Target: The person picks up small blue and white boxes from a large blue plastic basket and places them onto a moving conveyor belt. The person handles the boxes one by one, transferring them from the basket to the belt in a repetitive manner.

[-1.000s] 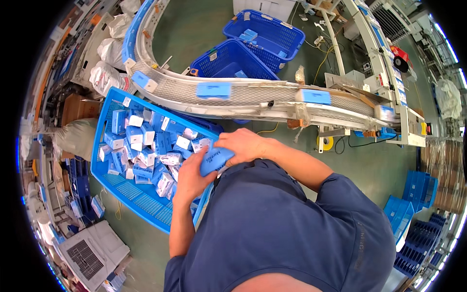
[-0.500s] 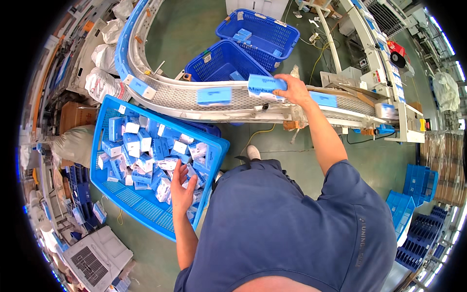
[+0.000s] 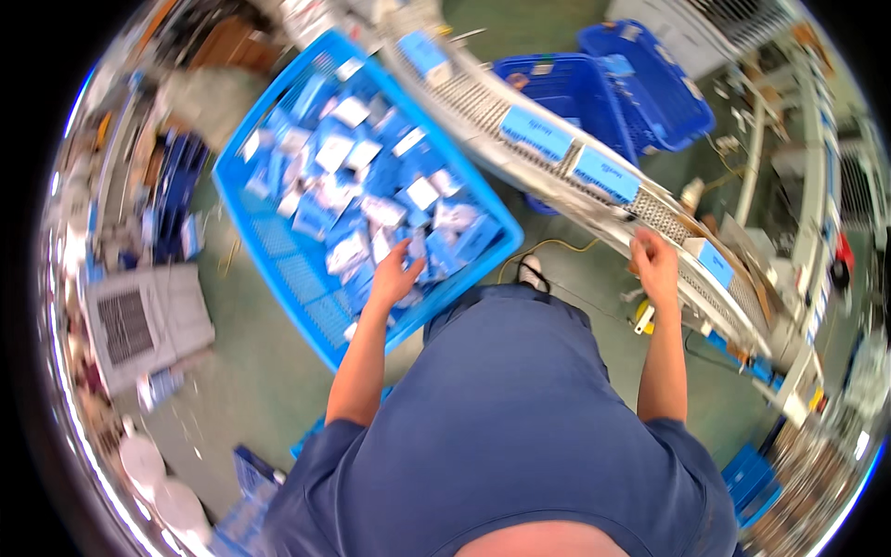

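Observation:
My left hand [image 3: 393, 278] reaches over the near right part of a bright blue plastic basket [image 3: 278, 269], its thumb and fingers apart. The fingertips are at the blue-and-white cartons [image 3: 383, 211] piled loosely inside; whether they touch one is hard to tell. My right hand [image 3: 657, 267] hangs by the near edge of a curved conveyor [image 3: 469, 97], fingers loosely bent and nothing visible in them. Along the belt lie several light blue cartons, among them one blue carton [image 3: 605, 174] just beyond my right hand and another blue carton [image 3: 713, 262] to its right.
Two dark blue crates stand beyond the conveyor, a nearer crate [image 3: 566, 84] and a farther crate [image 3: 664, 102]. A grey boxy unit [image 3: 153, 325] with a dark grille is on the floor at left. A yellow cable [image 3: 557, 243] runs under the conveyor.
My right hand has let go of a blue carton and come back off the belt. My left hand has moved in over the cartons. The view has turned, tilting the conveyor down to the right.

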`<state>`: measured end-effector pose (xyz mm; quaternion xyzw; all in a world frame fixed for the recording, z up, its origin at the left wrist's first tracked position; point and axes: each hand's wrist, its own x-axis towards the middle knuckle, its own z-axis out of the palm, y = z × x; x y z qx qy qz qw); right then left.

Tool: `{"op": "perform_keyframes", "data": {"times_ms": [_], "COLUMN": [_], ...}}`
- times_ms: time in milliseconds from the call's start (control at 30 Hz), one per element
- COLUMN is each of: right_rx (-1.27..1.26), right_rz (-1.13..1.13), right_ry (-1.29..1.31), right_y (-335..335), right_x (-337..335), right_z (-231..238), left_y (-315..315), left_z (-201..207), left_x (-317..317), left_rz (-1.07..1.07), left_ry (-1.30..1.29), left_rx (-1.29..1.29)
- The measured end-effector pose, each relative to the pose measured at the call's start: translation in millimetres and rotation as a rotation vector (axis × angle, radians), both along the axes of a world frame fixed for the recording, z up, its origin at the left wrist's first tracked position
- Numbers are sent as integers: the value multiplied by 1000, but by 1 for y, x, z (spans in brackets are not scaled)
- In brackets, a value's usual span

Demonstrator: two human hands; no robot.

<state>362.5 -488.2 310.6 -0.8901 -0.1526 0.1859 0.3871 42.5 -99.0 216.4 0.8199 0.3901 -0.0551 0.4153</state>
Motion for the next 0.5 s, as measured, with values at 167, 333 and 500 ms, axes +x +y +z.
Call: {"op": "perform_keyframes", "data": {"times_ms": [167,333,500], "right_rx": [-251,-486,-452], "right_rz": [316,294,-20], "right_ry": [-33,236,529], "right_y": [-6,-68,-170], "right_x": [-72,-118,-167], "right_z": [-57,-85,-83], "left_y": [29,79,146], "left_z": [-64,-121,-153], "left_x": [-44,-91,-120], "left_rz": [100,318,253], "left_ry": [178,366,528], "left_rx": [70,119,276]}}
